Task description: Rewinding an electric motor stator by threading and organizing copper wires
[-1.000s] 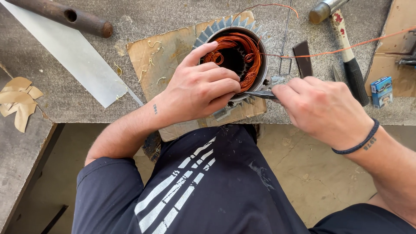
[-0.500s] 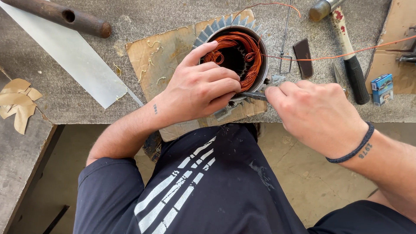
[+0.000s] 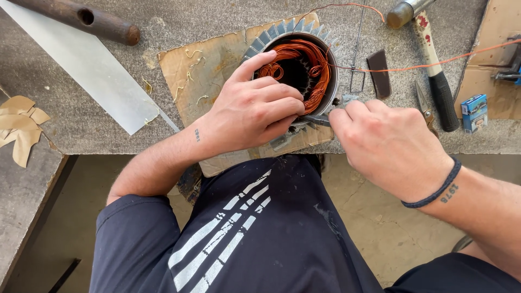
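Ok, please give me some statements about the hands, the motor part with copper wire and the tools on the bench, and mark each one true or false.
1. The left hand rests on the rim of the motor stator with copper windings. True.
2. The stator lies directly on the bare bench. False: it lies on a piece of cardboard.
3. The right hand wears a dark cord bracelet at the wrist. True.
4. The hammer lies to the left of the stator. False: it lies to its right, on the bench.
5. The right hand is at the near right edge of the stator. True.
6. The grey sheet strip covers the stator. False: it lies apart, to the left.
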